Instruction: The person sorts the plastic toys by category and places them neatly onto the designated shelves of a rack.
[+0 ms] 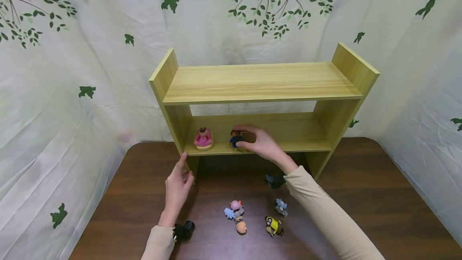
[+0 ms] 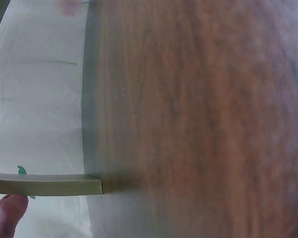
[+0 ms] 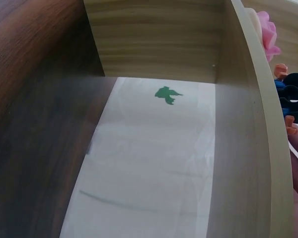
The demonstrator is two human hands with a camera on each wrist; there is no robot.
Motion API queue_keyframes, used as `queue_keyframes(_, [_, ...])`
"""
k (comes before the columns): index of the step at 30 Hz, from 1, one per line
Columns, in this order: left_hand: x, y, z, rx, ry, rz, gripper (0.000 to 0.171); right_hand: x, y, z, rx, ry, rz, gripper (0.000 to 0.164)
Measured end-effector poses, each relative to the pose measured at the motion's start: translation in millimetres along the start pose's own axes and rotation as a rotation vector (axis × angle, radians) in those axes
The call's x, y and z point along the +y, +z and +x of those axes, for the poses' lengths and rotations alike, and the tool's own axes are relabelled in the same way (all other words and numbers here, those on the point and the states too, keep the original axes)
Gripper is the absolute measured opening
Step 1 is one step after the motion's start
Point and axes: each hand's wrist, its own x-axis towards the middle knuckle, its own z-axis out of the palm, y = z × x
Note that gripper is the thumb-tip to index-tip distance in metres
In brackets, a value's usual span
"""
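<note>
My right hand (image 1: 260, 143) pinches a small figurine (image 1: 236, 139) in dark blue and black at the front of the shelf's middle board. In the right wrist view the figurine (image 3: 291, 99) shows small orange hands, and only part of my fingers is visible. To its left on the same board sits a pink figurine (image 1: 203, 139) on a round pale base. My left hand (image 1: 177, 185) is raised at the shelf's lower left, its index fingertip touching the left side panel near the board's front corner. The left wrist view shows a fingertip (image 2: 12, 208) against the panel edge (image 2: 49, 186).
The light wooden shelf (image 1: 263, 83) stands on a dark brown table (image 1: 144, 208). In front lie a cluster of small figures (image 1: 241, 226), a blue-grey figure (image 1: 281, 207) and a yellow-and-brown figure (image 1: 274, 226). A leaf-printed cloth (image 1: 108, 51) hangs behind.
</note>
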Motion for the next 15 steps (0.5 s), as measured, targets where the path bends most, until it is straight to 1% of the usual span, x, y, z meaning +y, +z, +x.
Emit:
queue_keyframes(8, [0.2, 0.0, 0.0, 0.007, 0.004, -0.004, 0.082, -0.7, 1.6, 2.7, -0.015, 0.001, -0.02, 0.049])
queue_keyframes(15, [1.0, -0.1, 0.3, 0.009, 0.006, -0.001, 0.082, -2.6, 2.7, 3.9, -0.014, 0.006, -0.078, 0.047])
